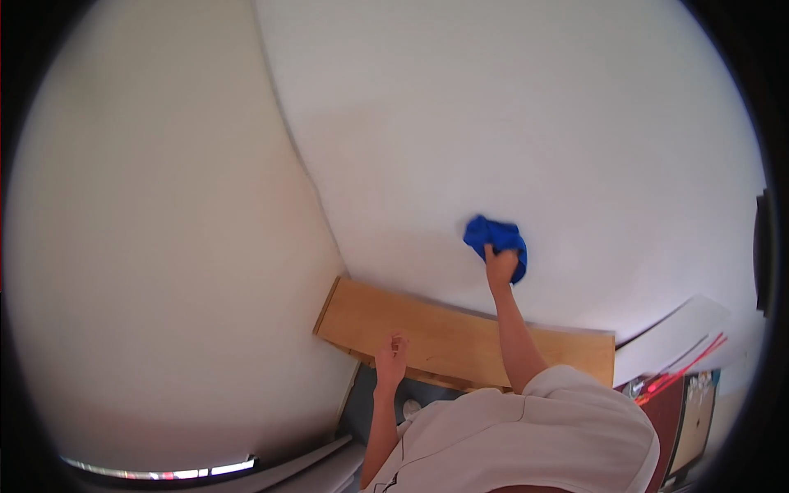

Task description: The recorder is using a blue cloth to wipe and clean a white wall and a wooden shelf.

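My right hand (502, 265) grips a bunched blue cloth (493, 233) and presses it to the white wall (493, 123), a little above a wooden cabinet. Some of the cloth spreads out past the fingers. Lower and to the left, my left hand (391, 357) hovers over the front edge of the cabinet's light-brown wooden top (444, 328). Its fingers are loosely curled, with a gap by the thumb and nothing seen in them.
A second wall (172, 215) meets the first at a corner on the left. White panel (672, 326) and red sticks (684, 370) stand right of the cabinet. A dark object (762, 252) is at the far right edge. Grey floor (363, 394) shows below the cabinet.
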Motion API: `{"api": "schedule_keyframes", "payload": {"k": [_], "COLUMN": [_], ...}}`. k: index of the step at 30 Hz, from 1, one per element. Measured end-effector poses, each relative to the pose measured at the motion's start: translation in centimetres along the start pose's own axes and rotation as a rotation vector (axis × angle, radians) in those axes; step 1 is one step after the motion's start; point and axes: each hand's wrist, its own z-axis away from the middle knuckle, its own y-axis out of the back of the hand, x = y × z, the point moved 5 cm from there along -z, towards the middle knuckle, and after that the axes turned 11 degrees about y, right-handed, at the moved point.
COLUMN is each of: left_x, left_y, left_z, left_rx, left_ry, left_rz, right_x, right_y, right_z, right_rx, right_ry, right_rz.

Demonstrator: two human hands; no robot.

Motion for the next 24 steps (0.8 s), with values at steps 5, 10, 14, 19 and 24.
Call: {"api": "schedule_keyframes", "payload": {"k": [5, 10, 14, 19, 24], "left_x": [1.2, 4.2, 4.8, 2.6, 2.2], "left_y": [-5.6, -11.2, -11.6, -7.8, -1.7], "left_z": [-1.0, 0.7, 1.4, 0.4, 0.7], "left_rx": [-0.229, -0.472, -0.498, -0.325, -0.085], "left_ry": [-0.003, -0.032, -0.045, 0.063, 0.043], "left_rz": [0.061, -0.092, -0.085, -0.032, -0.036], "right_x": [7.6, 11.5, 8.1, -1.6, -12.4], "right_y": [8.0, 16.1, 19.4, 18.4, 9.9], "right_z": [3.2, -0.4, -7.7, -16.6, -19.3], "right_rx": [0.112, 0.284, 0.569, 0.785, 0.807], "right_ry": [-0.178, -0.243, -0.322, -0.222, 0.142], "right_rz": [0.212, 0.380, 0.330, 0.056, 0.000]}}
